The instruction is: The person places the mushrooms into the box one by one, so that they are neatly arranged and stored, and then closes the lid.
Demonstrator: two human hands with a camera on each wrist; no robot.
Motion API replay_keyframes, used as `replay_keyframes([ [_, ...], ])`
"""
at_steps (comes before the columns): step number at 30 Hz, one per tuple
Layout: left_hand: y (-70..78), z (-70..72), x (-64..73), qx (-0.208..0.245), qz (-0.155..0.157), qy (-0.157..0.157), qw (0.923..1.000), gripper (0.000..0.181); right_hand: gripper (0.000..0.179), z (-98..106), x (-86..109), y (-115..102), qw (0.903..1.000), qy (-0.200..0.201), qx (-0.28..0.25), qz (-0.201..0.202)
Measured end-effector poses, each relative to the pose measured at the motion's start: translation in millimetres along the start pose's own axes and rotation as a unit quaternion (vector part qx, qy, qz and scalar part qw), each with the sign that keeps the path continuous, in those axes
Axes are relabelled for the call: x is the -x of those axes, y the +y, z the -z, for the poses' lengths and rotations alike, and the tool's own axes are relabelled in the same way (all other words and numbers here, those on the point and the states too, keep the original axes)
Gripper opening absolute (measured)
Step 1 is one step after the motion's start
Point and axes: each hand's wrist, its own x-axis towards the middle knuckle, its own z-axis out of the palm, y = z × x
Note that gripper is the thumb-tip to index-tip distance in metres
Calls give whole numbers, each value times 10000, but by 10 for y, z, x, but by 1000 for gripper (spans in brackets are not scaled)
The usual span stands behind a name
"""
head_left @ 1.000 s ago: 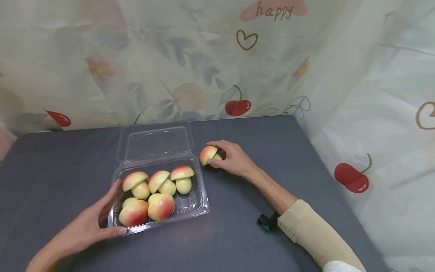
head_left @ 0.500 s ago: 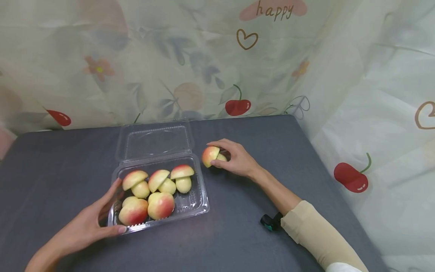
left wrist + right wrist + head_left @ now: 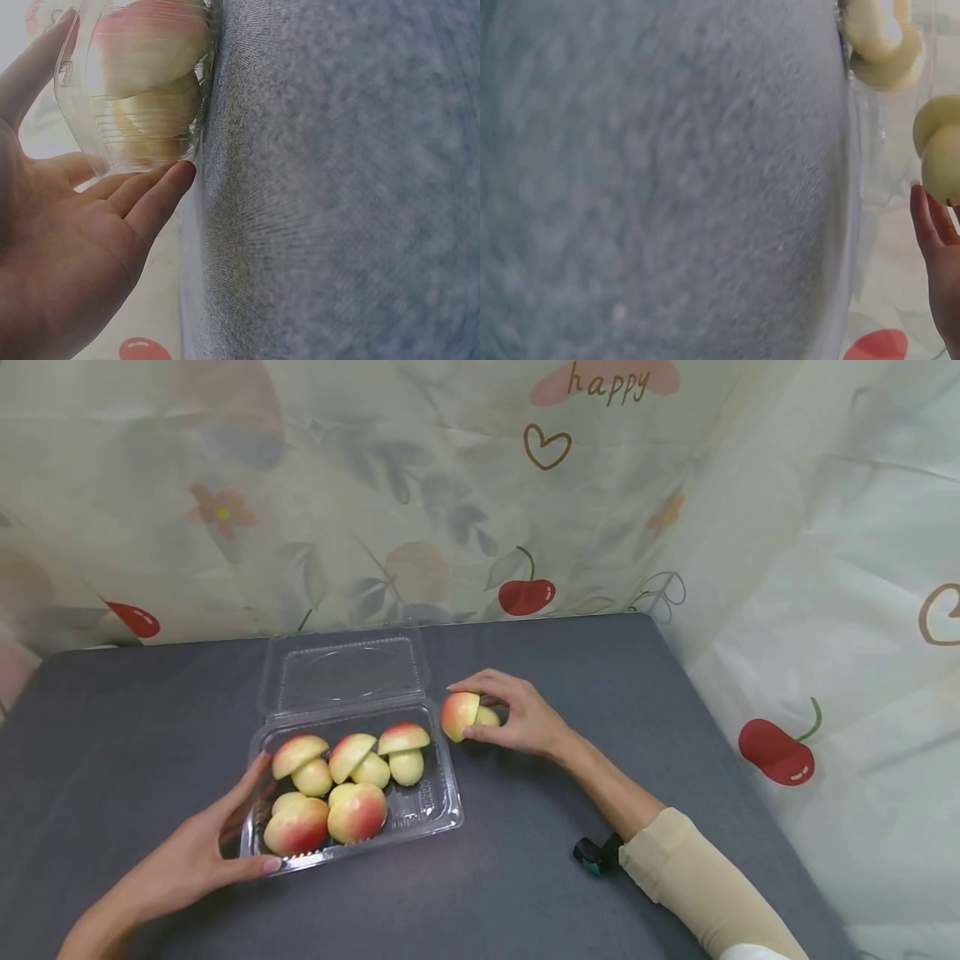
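On the table at left centre of the head view lies a clear plastic clamshell box [image 3: 360,850], lid [image 3: 347,681] folded back. Several mushroom-shaped pieces with red-yellow caps and pale stems fill most of it, such as one mushroom [image 3: 405,753] at the back right. The left hand [image 3: 180,864] grips the box's left end, thumb at the front corner; its fingers show along the wall in the left wrist view. Just off the box's right rim, the right hand [image 3: 525,718] holds another mushroom [image 3: 459,717] above the table, cap to the left, stem partly behind the thumb.
Inside the box, a bare patch of floor [image 3: 412,814] shows at front right. The dark grey table [image 3: 525,893] ends at a patterned curtain [image 3: 450,510] behind and on the right. A small black device [image 3: 592,856] sits at the right forearm.
The right hand shifts slightly right, then back left and a little nearer with its mushroom, whose cap now stands more upright. The left hand and box stay put.
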Motion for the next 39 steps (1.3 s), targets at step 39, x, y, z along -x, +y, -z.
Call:
replay_keyframes([
  [39,-13,-6,-4,48,-62,7,10000,113,54,-301,-56,-201,9902,-671,101,1221],
])
